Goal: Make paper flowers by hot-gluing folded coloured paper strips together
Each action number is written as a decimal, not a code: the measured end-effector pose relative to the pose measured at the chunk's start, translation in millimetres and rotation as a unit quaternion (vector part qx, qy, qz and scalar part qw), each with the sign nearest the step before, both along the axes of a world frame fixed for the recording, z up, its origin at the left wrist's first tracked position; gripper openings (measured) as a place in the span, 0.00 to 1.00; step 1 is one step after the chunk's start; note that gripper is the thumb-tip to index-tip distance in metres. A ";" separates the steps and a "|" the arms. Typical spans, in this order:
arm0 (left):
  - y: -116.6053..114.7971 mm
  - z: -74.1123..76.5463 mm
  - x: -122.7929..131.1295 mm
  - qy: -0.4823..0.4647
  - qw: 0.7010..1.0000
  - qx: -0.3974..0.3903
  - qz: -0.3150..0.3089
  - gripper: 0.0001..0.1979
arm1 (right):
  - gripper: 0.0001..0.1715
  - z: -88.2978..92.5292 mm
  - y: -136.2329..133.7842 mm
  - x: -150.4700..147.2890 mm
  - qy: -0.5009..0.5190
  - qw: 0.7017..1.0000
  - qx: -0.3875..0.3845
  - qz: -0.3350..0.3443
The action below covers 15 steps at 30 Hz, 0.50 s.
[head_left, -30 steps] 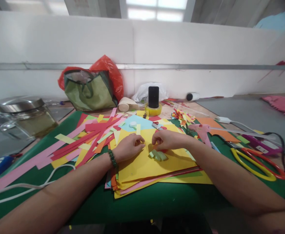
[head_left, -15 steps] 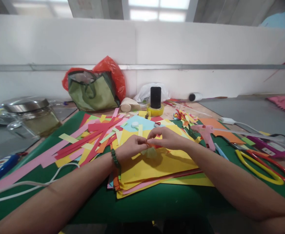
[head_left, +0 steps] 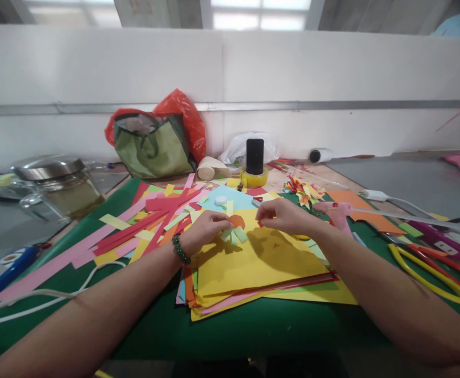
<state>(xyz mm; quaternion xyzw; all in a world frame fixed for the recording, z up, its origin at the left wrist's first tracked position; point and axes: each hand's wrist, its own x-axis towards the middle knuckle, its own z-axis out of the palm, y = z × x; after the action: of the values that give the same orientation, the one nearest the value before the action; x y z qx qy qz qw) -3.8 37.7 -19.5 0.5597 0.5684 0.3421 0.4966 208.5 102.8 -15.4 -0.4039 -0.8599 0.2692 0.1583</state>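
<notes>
My left hand [head_left: 203, 230] is pinched on a small paper flower [head_left: 233, 231] with an orange round centre and pale green petals, held just above the yellow sheet [head_left: 253, 262] on top of a stack of coloured paper. My right hand [head_left: 281, 214] hovers a little to the right of the flower, fingers pinched together on a tiny red scrap that I can barely make out. A green bead bracelet sits on my left wrist.
Loose coloured paper strips [head_left: 143, 220] lie left of the stack on a green mat [head_left: 230, 325]. A pink glue gun [head_left: 334, 212], yellow and red scissors [head_left: 430, 262], finished paper flowers [head_left: 304, 190], a phone on a tape roll [head_left: 254, 160], a green bag [head_left: 151, 144] and a glass jar [head_left: 59, 186] surround them.
The hands had come together over the green petal piece; now they have parted, the left holding the flower with its orange centre showing, the right drawn back to the right.
</notes>
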 end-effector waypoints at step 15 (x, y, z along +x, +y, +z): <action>13.1 28.2 -23.2 -0.325 0.902 0.090 0.272 0.02 | 0.17 -6.3 2.1 -1.5 0.032 0.986 0.163 0.018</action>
<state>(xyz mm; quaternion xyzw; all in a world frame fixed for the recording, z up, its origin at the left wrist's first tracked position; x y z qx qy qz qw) -27.1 50.9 8.7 0.2840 0.4723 0.6763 0.4887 207.0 104.9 -21.7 -0.3483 -0.8938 0.1411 0.2448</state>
